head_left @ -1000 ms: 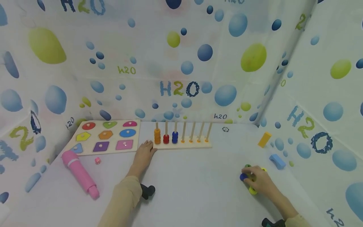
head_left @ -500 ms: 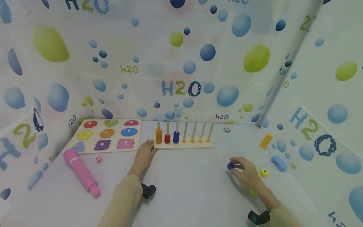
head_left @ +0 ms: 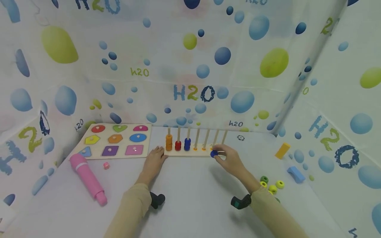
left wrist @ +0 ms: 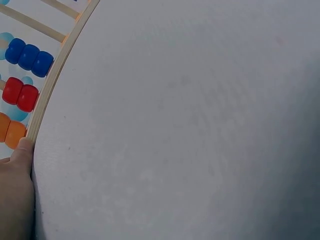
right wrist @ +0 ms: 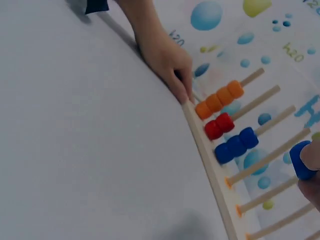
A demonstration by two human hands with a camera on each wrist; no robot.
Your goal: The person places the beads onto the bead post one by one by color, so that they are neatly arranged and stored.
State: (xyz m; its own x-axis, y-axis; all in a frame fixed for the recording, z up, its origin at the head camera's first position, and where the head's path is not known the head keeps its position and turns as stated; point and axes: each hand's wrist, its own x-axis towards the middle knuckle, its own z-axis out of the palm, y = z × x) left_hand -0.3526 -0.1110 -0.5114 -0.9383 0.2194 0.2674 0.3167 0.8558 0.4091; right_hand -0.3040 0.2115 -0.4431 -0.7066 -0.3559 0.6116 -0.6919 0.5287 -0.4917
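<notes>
A wooden peg abacus [head_left: 190, 153] stands near the back wall. Its first pegs carry orange beads [head_left: 169, 142], red beads [head_left: 178, 145] and blue beads [head_left: 187, 144]; the other pegs are bare where they show. My left hand [head_left: 154, 162] holds the abacus base at its left end, with the thumb [left wrist: 22, 150] on the front edge. Between thumb and fingers, my right hand [head_left: 230, 160] pinches a loose blue bead [head_left: 214, 153], in front of the pegs toward the right end. In the right wrist view that blue bead [right wrist: 302, 160] is partly covered by the fingers.
Several yellow and green beads [head_left: 272, 189] lie at the right. Beyond them are a light blue block [head_left: 296, 174] and an orange block [head_left: 282, 150]. A shape puzzle board [head_left: 114, 142], a pink microphone-like toy [head_left: 88, 178] and a small pink piece [head_left: 106, 165] lie left.
My right hand has picked the blue bead out of the loose beads and carried it left and back to the abacus. My left hand stays at the abacus's left end.
</notes>
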